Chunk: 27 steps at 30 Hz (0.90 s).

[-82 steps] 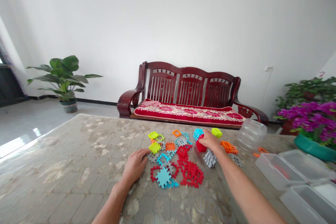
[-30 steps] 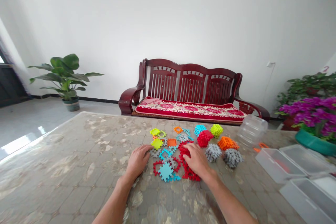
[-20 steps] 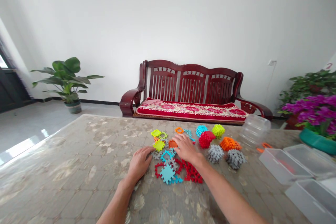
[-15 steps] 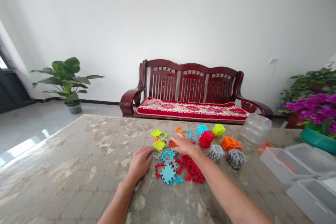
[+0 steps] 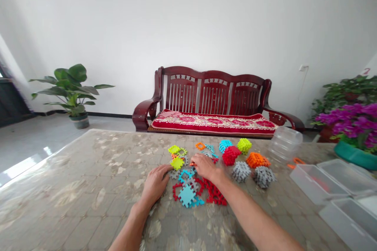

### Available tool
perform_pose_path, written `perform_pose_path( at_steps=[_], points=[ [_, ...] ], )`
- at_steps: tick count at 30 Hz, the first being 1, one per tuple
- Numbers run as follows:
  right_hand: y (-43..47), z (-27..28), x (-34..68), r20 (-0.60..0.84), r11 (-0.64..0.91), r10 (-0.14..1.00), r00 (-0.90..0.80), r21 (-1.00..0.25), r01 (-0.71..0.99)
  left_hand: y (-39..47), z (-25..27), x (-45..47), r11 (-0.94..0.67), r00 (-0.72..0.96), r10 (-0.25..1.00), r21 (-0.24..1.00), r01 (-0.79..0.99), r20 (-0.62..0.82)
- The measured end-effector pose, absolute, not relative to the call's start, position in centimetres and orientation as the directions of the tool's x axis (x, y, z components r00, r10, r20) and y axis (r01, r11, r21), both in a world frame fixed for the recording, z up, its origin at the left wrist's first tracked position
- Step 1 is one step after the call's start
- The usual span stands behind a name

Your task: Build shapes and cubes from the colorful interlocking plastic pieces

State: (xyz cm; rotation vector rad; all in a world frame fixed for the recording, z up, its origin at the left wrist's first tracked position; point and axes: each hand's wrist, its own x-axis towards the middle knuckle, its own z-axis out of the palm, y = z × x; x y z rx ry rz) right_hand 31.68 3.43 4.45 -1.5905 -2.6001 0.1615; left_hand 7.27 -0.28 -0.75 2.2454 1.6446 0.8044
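My left hand [image 5: 157, 180] rests on the table with its fingers stretched out and nothing in them. Its fingertips lie beside a yellow-green interlocking tile [image 5: 177, 163] and a grey one [image 5: 174, 175]. In my right hand [image 5: 204, 166], thumb and fingers close on an orange interlocking tile [image 5: 193, 164], mostly hidden by the fingers. Below the hands lie a blue notched tile [image 5: 187, 195], a blue frame tile [image 5: 185, 175] and red frame pieces [image 5: 176, 190]. A stack of red tiles [image 5: 216, 194] shows partly under my right forearm.
Right of my hands stand piles of joined tiles: red [image 5: 230, 155], blue [image 5: 225, 146], yellow-green [image 5: 244, 146], orange [image 5: 257, 160] and grey [image 5: 241, 171]. Clear plastic boxes [image 5: 309, 183], a clear jar [image 5: 285, 145] and a flower pot [image 5: 355, 155] line the right side.
My right hand has drawn its fingers in around the orange tile, which now shows tilted at the fingertips. The left hand has hardly moved. The view has shifted slightly.
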Motion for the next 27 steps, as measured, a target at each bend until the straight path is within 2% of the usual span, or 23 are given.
perform_pose_path(
  at_steps=[7,19,27],
  points=[
    [3.17,4.33,31.92,0.046,0.353,0.936,-0.350,-0.141,0.925,-0.02,-1.16,7.17,-0.339,0.211,0.932,0.507,0.792,0.293],
    [3.06,3.72,31.96,0.093,0.296,0.954,-0.285,-0.144,0.944,-0.07,-1.13,7.19,-0.332,0.211,0.935,0.500,0.800,0.283],
    [3.12,3.84,31.61,0.132,0.252,0.963,-0.233,-0.156,0.955,-0.07,-1.47,7.16,-0.360,0.190,0.917,0.520,0.774,0.351]
  ],
)
